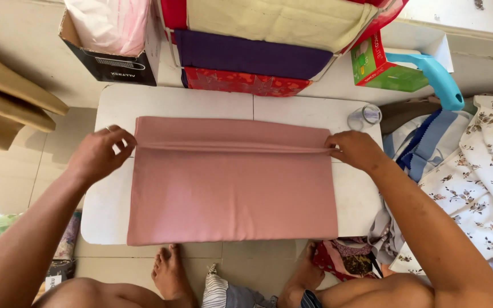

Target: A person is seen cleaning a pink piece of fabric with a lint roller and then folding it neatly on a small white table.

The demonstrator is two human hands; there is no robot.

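A folded pink cloth (232, 188) lies flat on a low white table (195, 102), with a raised crease running across it near its far edge. My left hand (97, 153) pinches the left end of that crease. At the crease's right end, my right hand (356, 149) grips the cloth. My bare feet rest on the floor below the table's near edge.
Stacked folded fabrics (252, 54) in purple, red and cream sit past the table. A cardboard box (106, 40) with pink material stands far left. A small clear cup (364, 116), a green carton (380, 63), a blue handle (437, 77) and floral cloth (480, 171) lie right.
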